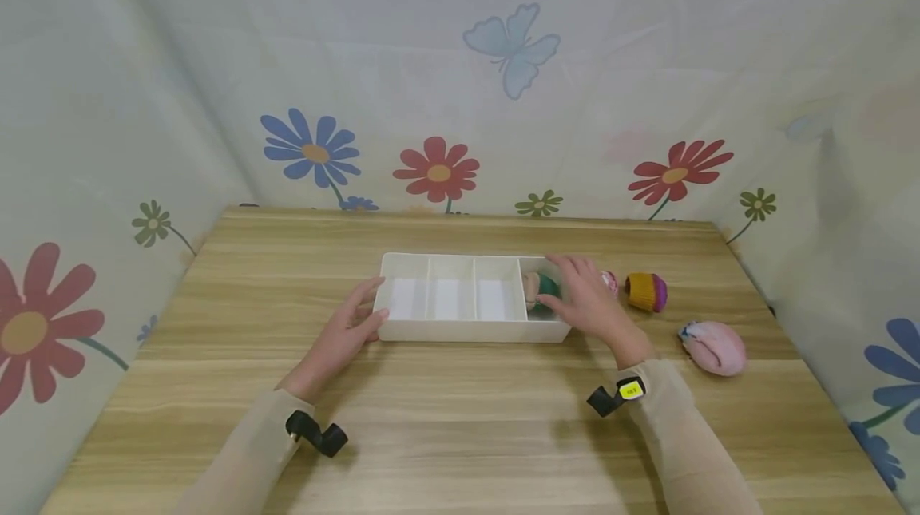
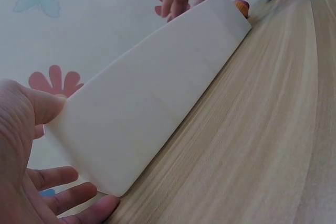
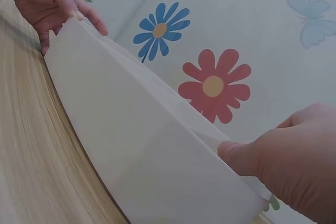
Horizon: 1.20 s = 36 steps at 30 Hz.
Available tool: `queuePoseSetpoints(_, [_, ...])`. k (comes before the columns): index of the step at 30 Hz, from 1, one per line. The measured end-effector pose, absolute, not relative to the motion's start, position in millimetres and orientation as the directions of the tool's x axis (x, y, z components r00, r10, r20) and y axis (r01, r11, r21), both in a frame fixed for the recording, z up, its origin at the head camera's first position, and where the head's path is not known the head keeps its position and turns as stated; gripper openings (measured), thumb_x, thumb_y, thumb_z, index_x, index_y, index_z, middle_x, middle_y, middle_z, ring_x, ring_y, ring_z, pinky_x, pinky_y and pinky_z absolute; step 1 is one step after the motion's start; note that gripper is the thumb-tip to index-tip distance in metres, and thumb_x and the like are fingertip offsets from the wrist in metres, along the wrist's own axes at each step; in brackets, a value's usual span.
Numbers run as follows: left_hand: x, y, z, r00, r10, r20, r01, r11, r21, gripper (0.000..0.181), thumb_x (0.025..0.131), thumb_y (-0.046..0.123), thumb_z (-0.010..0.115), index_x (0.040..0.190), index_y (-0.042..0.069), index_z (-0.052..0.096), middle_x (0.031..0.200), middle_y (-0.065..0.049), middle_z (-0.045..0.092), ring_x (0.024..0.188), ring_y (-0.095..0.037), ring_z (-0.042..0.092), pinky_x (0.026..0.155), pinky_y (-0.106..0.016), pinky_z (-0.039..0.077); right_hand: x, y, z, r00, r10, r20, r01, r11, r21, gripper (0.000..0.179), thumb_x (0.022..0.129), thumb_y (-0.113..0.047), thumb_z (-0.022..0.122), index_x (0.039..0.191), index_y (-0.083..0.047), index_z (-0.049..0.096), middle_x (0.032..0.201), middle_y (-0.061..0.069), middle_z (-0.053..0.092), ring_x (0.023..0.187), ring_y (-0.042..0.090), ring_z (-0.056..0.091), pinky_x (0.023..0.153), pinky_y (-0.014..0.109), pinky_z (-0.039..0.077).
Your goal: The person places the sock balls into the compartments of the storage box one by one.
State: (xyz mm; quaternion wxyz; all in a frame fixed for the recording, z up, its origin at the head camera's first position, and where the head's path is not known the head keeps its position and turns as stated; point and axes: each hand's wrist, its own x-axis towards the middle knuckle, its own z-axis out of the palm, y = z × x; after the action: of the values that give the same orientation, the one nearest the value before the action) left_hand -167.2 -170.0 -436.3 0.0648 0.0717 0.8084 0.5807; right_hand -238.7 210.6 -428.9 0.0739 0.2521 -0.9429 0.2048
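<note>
A long white divided box (image 1: 474, 331) rests on the wooden table, its several compartments side by side. My left hand (image 1: 352, 319) is at the box's left end, thumb on the front top corner and the other fingers spread along the end wall. At the opposite end, my right hand (image 1: 589, 299) reaches over the rim, its thumb dipping into the rightmost compartment. A green and beige rolled cloth bundle (image 1: 549, 288) lies in that compartment, partly covered by the thumb. In the right wrist view the other right fingers are hidden behind the hand.
Right of the box lie a mustard and purple ribbed roll (image 1: 643, 292), a pink folded bundle (image 1: 713, 348) with a blue patch, and a red and white item (image 1: 610, 282) half hidden behind the right hand. A flower-printed curtain (image 1: 446, 84) hangs behind the wooden table (image 1: 460, 435).
</note>
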Motion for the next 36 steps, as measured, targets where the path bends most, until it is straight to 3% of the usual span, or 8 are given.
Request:
queuePoseSetpoints(8, [-167.0, -169.8, -436.0, -0.981, 0.193, -0.010, 0.053, 0.317, 0.947, 0.054, 0.097, 0.020, 0.050, 0.145, 0.011, 0.028, 0.139, -0.028, 0.033, 0.118, -0.041, 0.042, 0.082, -0.051, 0.046, -234.7, 220.7, -425.0, -0.901, -0.371, 0.227, -0.433, 0.815, -0.385, 0.065, 0.087, -0.036, 0.065, 0.139, -0.007, 0.037, 0.134, 0.018, 0.041, 0.122, 0.035, 0.035, 0.098, 0.056, 0.030])
queuePoseSetpoints(21, [-168.2, -170.2, -439.6, -0.981, 0.192, -0.002, 0.058, 0.308, 0.950, 0.054, 0.097, 0.020, 0.050, 0.145, 0.010, 0.028, 0.140, -0.028, 0.032, 0.117, -0.041, 0.042, 0.081, -0.052, 0.046, -230.7, 239.0, -424.8, -0.893, -0.353, 0.278, -0.443, 0.796, -0.412, 0.060, 0.088, -0.026, 0.065, 0.136, -0.001, 0.039, 0.130, 0.022, 0.042, 0.119, 0.037, 0.035, 0.097, 0.054, 0.033])
queuePoseSetpoints(32, [-179.1, -177.2, -469.5, -0.983, 0.182, 0.027, 0.079, 0.285, 0.955, 0.055, 0.095, 0.033, 0.053, 0.144, 0.019, 0.031, 0.141, -0.021, 0.033, 0.116, -0.037, 0.044, 0.081, -0.045, 0.048, -230.0, 256.3, -430.3, -0.868, -0.367, 0.335, -0.486, 0.769, -0.415, 0.053, 0.090, -0.015, 0.062, 0.135, 0.001, 0.040, 0.130, 0.024, 0.042, 0.121, 0.042, 0.033, 0.096, 0.058, 0.030])
queuePoseSetpoints(36, [-173.0, -173.7, -454.0, -0.981, 0.194, 0.017, 0.071, 0.277, 0.958, 0.054, 0.097, 0.024, 0.051, 0.145, 0.013, 0.029, 0.141, -0.025, 0.031, 0.116, -0.040, 0.042, 0.083, -0.051, 0.046, -228.9, 260.3, -431.5, -0.867, -0.362, 0.342, -0.484, 0.775, -0.407, 0.057, 0.087, -0.018, 0.065, 0.135, 0.000, 0.040, 0.130, 0.024, 0.042, 0.120, 0.042, 0.034, 0.094, 0.058, 0.031])
